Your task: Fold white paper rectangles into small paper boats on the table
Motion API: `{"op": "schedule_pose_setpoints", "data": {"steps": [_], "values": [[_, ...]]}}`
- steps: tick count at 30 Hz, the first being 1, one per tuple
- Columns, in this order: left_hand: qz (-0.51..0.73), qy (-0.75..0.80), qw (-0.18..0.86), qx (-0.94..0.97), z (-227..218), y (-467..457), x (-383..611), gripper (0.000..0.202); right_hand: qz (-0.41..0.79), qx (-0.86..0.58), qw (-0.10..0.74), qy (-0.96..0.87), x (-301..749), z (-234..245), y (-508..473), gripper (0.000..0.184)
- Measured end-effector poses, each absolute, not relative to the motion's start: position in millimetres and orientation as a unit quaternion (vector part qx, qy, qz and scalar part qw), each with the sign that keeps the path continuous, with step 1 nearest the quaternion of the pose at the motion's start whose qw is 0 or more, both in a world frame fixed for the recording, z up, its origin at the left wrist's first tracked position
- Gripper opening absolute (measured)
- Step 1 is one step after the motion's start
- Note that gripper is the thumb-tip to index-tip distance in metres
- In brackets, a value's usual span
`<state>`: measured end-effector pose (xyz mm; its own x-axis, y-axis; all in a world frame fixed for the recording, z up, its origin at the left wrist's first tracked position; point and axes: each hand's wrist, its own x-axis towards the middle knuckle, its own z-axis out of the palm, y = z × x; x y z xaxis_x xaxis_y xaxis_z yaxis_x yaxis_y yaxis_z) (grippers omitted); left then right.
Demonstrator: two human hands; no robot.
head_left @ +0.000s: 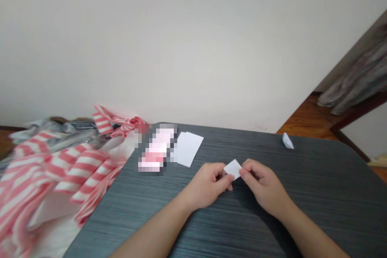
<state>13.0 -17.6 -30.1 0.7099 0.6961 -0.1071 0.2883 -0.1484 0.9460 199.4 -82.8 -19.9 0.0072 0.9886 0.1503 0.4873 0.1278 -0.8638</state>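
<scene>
A small white paper square (233,169) is pinched midway between the left hand (206,185) and right hand (263,182) above the desk (317,177).

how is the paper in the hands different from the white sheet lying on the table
The small white paper piece is held up between the left hand and right hand, while the rectangular white sheet lies flat on the dark table, touching neither hand. The piece looks much smaller than the sheet. It shows as a diamond-like shape, while the sheet has long straight edges. Both are plain white paper.
</scene>
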Motion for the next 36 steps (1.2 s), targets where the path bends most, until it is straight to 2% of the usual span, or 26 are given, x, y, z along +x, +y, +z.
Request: {"op": "schedule_pose_setpoints", "data": {"steps": [8, 25, 36], "values": [[0.183, 0.338, 0.556, 0.737, -27.0, -17.1, 13.0, 0.031, 0.332, -0.565, 0.386, -0.65, 197.8, -22.1, -82.0, 0.018], [0.21, 0.331, 0.605, 0.694, -24.4, -17.6, 15.2, 0.032, 0.346, -0.563, 0.349, -0.664, 198.4, -19.8, -81.8, 0.023], [0.203, 0.335, 0.597, 0.701, -20.3, -17.5, 13.6, 0.037, 0.33, -0.582, 0.369, -0.646, 199.0, -23.6, -81.4, 0.024]]}}
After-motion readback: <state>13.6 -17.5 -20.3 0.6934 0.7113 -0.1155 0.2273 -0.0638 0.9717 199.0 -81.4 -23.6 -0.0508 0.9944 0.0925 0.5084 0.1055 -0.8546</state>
